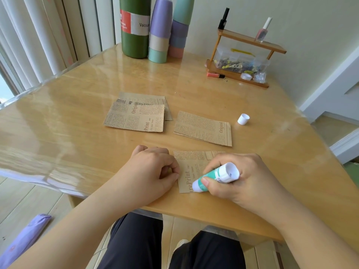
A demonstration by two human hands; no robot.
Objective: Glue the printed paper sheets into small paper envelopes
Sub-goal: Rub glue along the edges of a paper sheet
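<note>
With the right hand (239, 179) gripping the glue stick (215, 176) and the left hand (153, 169), fingers curled, pinning the sheet (191, 166), run glue thinly along the edge, I judge.

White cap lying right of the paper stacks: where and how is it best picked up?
Pinch the white cap across its ribbed side wall, coming from above. It looks to stand on end, clear of the paper stack, so opposite sides are free for fingertips.
</note>
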